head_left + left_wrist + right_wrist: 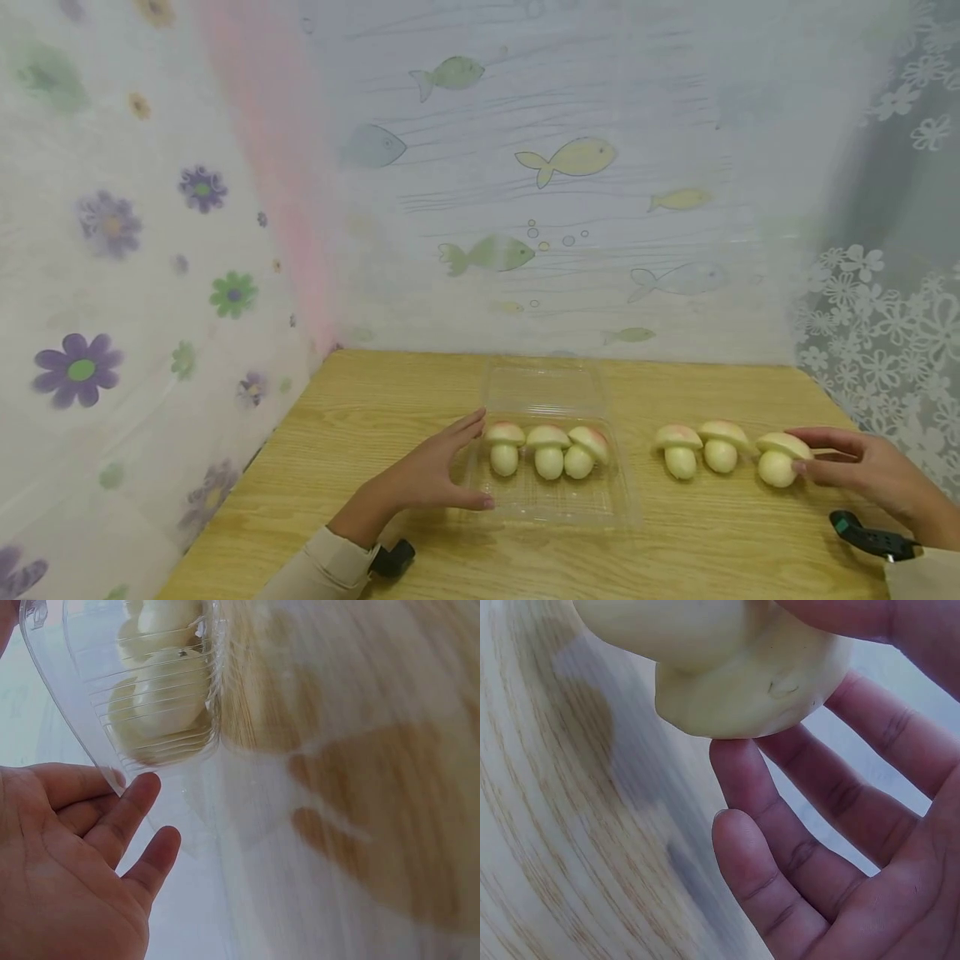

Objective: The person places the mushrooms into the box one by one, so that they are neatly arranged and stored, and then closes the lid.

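A clear plastic clamshell box [551,508] lies with its lid [545,387] folded back. Three pale yellow mushrooms with pink-tinged caps, one of them the middle mushroom [549,462], sit side by side in it. My left hand [420,475] is spread at the box's left side, its fingertips [142,787] right at the rim and its fingers loosely extended. At the right, my right hand [873,471] pinches a mushroom [776,471] between thumb and fingers; in the right wrist view fingertips [735,757] meet the cap's underside as seen there.
Two more mushrooms, a left one [680,458] and a right one [722,454], stand between the box and my right hand. All rest on a wood-grain table [405,392]. Printed curtains hang behind it, with a fish-patterned sheet [570,208] at the back and a flowered sheet [150,292] at left.
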A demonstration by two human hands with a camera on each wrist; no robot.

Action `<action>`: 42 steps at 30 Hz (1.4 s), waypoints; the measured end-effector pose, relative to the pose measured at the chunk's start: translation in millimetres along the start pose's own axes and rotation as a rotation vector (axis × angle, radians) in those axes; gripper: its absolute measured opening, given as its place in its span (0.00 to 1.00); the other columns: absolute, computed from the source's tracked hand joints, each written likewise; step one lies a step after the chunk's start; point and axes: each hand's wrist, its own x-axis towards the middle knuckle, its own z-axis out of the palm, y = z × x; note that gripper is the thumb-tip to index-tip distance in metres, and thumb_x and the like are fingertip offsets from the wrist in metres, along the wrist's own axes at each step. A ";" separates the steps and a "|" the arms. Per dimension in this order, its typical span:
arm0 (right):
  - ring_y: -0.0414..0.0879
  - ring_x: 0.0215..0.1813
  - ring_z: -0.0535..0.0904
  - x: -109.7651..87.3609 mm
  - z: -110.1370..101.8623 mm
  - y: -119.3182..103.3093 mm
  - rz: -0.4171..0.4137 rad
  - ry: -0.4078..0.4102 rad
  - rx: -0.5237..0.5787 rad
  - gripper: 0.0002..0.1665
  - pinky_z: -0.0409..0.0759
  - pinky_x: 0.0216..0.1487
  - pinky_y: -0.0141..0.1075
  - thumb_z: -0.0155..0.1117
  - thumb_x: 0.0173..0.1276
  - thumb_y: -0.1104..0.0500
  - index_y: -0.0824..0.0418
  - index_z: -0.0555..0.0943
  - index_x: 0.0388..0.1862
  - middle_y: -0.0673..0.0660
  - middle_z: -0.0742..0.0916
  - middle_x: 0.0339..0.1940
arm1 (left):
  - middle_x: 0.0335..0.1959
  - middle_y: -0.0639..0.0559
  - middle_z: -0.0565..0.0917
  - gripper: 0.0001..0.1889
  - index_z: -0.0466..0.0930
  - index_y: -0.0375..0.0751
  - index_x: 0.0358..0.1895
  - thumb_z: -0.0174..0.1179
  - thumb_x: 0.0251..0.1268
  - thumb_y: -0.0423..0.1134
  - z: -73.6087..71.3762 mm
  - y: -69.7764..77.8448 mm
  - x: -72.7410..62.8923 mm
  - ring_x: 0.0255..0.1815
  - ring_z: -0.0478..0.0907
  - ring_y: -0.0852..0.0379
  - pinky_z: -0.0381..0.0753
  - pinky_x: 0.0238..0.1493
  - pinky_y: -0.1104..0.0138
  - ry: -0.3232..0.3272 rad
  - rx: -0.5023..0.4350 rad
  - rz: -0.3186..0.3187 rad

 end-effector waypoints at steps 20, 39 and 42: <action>0.41 0.51 0.83 -4.9 -5.1 -16.8 -0.035 0.064 -0.080 0.45 0.87 0.46 0.52 0.69 0.72 0.41 0.66 0.70 0.77 0.49 0.81 0.63 | 0.85 0.68 0.41 0.59 0.45 0.51 0.86 0.75 0.58 0.61 -2.8 2.0 -1.7 0.87 0.45 0.50 0.59 0.79 0.40 -0.004 0.003 -0.009; 0.16 0.45 0.73 1.4 -7.3 -56.4 -0.153 0.130 -0.127 0.38 0.87 0.43 0.44 0.72 0.71 0.43 0.61 0.76 0.73 0.20 0.71 0.50 | 0.85 0.69 0.41 0.58 0.47 0.48 0.86 0.74 0.59 0.60 -2.4 1.2 -0.7 0.87 0.45 0.49 0.59 0.79 0.39 0.001 -0.011 0.002; 0.15 0.46 0.72 1.0 -7.1 -62.7 -0.174 0.135 -0.135 0.38 0.85 0.42 0.37 0.72 0.71 0.43 0.59 0.76 0.73 0.20 0.71 0.52 | 0.85 0.68 0.41 0.58 0.48 0.48 0.86 0.74 0.59 0.61 -2.1 1.5 -0.5 0.87 0.45 0.50 0.59 0.79 0.39 0.001 -0.010 0.005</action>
